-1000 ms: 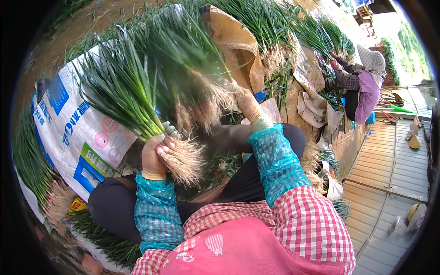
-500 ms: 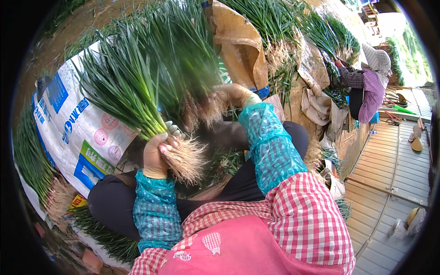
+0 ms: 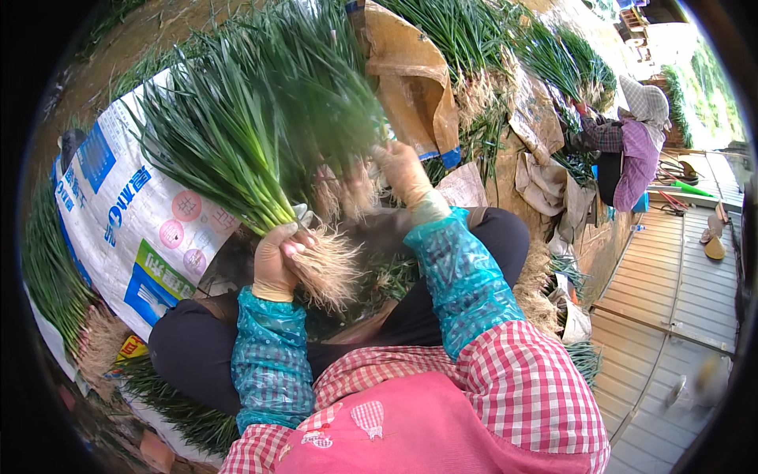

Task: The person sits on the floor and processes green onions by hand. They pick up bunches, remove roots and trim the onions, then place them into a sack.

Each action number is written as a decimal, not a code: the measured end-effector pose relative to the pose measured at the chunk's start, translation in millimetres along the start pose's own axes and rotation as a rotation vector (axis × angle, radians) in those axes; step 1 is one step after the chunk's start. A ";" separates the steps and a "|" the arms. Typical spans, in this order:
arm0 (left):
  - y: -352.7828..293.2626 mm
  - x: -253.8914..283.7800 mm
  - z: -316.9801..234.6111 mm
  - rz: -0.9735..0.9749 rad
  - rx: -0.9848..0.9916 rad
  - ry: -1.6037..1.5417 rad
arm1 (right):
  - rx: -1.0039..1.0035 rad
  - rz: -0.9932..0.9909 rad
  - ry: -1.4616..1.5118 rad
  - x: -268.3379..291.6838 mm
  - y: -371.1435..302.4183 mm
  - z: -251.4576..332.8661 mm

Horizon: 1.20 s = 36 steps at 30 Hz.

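My gloved left hand (image 3: 276, 261) is closed round the lower stems of a thick bunch of green onions (image 3: 260, 186). Its pale stringy roots (image 3: 330, 268) hang out past my fingers, and the leaves fan up and to the left. To the right of that bunch, my gloved right hand (image 3: 409, 175) is raised with its fingers curled together. It is beside the blurred leaves and roots of more green onions (image 3: 335, 118). What those fingers pinch, if anything, is too smeared to name.
A white printed sack (image 3: 150, 197) lies to the left, with more green onions (image 3: 55, 253) beyond it. A brown sheet (image 3: 410, 79) stands upright ahead. Further piles (image 3: 474, 47) lie at the far right, where another person (image 3: 636, 150) sits. Ridged metal sheeting (image 3: 655, 316) covers the right side.
My right hand has drawn back slightly from the second bunch's roots, its wrist now bent upward. My left hand keeps its hold and has shifted slightly right.
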<state>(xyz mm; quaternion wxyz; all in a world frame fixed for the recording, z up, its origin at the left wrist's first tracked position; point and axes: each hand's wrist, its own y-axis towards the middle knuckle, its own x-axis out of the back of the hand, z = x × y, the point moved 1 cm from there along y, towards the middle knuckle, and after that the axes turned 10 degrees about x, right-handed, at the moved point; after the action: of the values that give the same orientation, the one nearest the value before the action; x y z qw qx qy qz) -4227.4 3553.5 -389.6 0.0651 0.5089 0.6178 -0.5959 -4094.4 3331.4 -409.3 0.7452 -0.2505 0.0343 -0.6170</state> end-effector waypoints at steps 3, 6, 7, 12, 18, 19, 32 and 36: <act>2.8 3.8 2.5 0.122 0.046 -0.041 | 0.021 0.104 0.160 -3.3 -15.7 16.4; -2.6 -16.8 8.2 0.085 0.127 -0.032 | 0.301 0.306 -0.200 -57.1 -23.3 -31.6; 2.3 -9.1 11.8 0.037 0.132 0.003 | 0.274 0.322 -0.413 -65.1 -32.3 -3.0; 10.3 6.5 15.6 0.001 0.078 0.002 | 0.287 -0.031 -0.130 34.4 -28.9 54.1; -15.4 -16.6 0.6 0.208 -0.093 -0.099 | 0.194 -0.406 -0.554 196.2 -20.0 181.7; -18.9 -20.5 -0.7 0.225 -0.100 -0.124 | 0.148 -0.458 -0.536 225.9 4.7 180.0; -18.7 11.8 11.3 0.305 -0.089 -0.249 | -0.150 0.568 0.726 -94.0 -34.8 17.0; -39.8 -13.5 0.6 0.075 -0.006 -0.021 | -0.135 0.309 0.513 -92.9 -47.6 31.9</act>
<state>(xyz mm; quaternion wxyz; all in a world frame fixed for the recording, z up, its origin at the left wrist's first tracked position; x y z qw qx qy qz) -4249.4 3554.6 -353.9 0.0953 0.5253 0.5994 -0.5964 -4147.8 3423.6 -385.6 0.7789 -0.1273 0.3001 -0.5358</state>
